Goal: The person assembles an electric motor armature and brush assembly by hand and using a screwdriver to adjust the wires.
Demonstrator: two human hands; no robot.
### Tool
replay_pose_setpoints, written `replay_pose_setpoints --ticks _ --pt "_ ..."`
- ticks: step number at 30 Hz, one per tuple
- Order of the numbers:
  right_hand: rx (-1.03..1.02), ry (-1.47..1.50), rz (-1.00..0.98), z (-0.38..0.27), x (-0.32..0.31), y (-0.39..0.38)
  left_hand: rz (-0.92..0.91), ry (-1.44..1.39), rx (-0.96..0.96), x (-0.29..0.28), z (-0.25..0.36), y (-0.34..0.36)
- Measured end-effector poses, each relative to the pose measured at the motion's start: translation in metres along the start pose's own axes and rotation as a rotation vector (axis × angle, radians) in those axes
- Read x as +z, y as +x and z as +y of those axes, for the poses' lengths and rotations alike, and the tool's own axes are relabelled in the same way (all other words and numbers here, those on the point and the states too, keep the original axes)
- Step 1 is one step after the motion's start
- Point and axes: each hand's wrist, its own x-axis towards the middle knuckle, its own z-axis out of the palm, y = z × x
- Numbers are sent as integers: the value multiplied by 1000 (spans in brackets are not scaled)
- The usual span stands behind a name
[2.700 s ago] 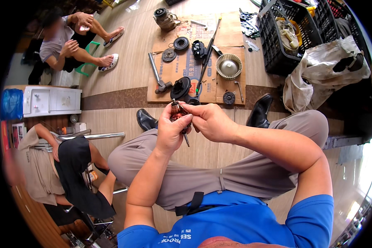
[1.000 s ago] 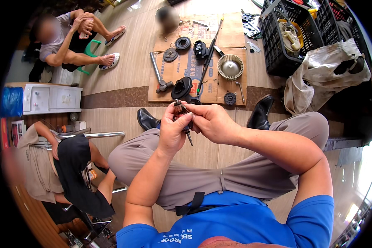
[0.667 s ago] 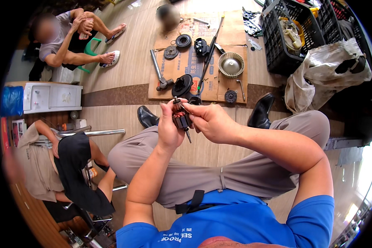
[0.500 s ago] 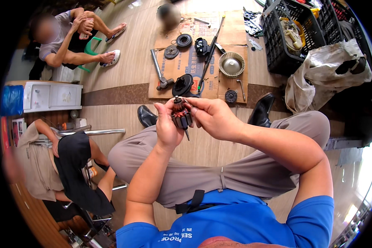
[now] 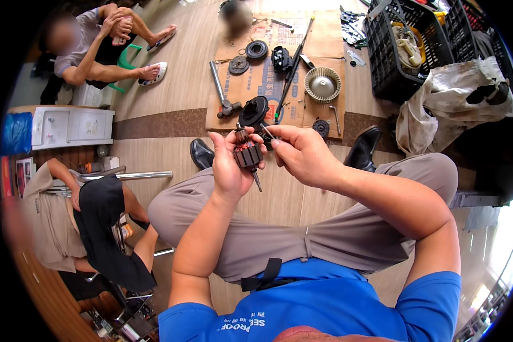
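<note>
My left hand (image 5: 232,168) is closed round a motor armature (image 5: 248,156), a dark slotted core with copper windings and a thin shaft pointing down toward me. The commutator end points away from me. Just right of it, my right hand (image 5: 302,154) is closed in a pinch, thumb against forefinger. A short, thin, pale piece (image 5: 268,132) shows at its fingertips, too small to name. Beyond my hands a round black motor housing (image 5: 253,110) lies on flattened cardboard (image 5: 293,117).
On the cardboard lie a hammer (image 5: 227,105), a white fan wheel (image 5: 322,85), black round parts (image 5: 257,50), a small dark disc (image 5: 321,127), a wrench (image 5: 336,119) and a long black rod (image 5: 293,71). Black crates (image 5: 404,51) stand at the far right. Two people sit at left.
My right hand has drawn back from the armature's commutator end, and a thin pale piece now shows at its fingertips. The armature is now more exposed in my left hand.
</note>
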Motion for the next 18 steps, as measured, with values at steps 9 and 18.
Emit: replay_pose_setpoints --ticks 9,18 --pt "9 -18 -28 1 0 -1 -27 10 -20 -2 2 1" --pt "16 -53 -24 3 0 -1 -82 73 56 0 -3 1"
